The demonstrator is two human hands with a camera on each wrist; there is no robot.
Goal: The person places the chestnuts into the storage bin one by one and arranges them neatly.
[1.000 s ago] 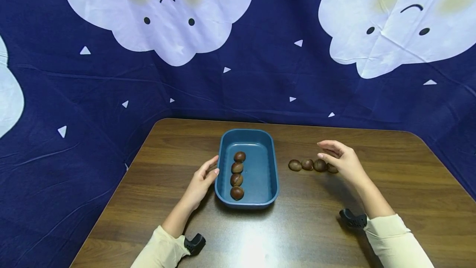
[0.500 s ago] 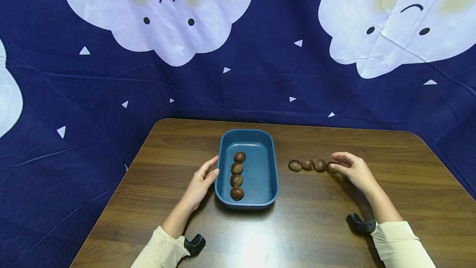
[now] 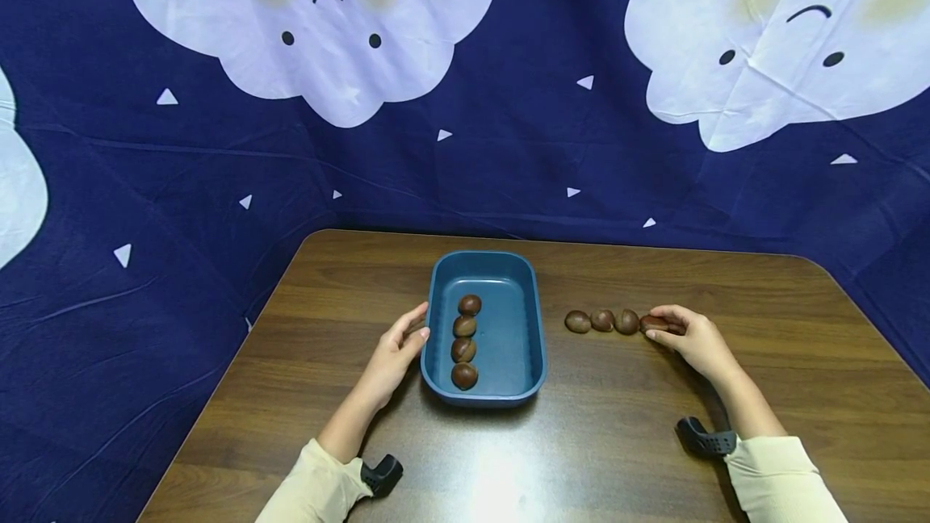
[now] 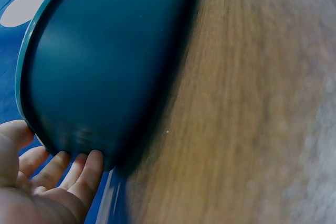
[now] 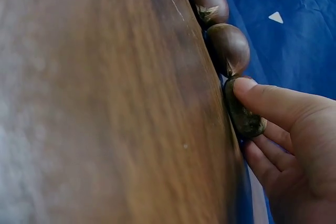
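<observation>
A blue rectangular tray [image 3: 506,337] stands on the table with several brown chestnuts [image 3: 463,349] lined up along its left side. My left hand [image 3: 392,355] rests against the tray's left wall; in the left wrist view, extended fingertips touch the tray wall [image 4: 105,61] and the thumb is by the rim. Right of the tray, several chestnuts [image 3: 602,320] lie in a row on the wood. At that row's right end, my right hand [image 3: 696,341] pinches a chestnut [image 5: 242,111] between thumb and fingers, close against its neighbour [image 5: 229,48].
The brown wooden table [image 3: 603,442] has rounded far corners. Behind it hangs a dark blue cloth [image 3: 508,168] printed with white clouds and triangles. A black band [image 3: 381,476] is on the left wrist, another band [image 3: 705,437] on the right.
My right hand has come down and to the right from above the row, and now pinches the end chestnut, which has turned slightly. My left hand and the tray stay put.
</observation>
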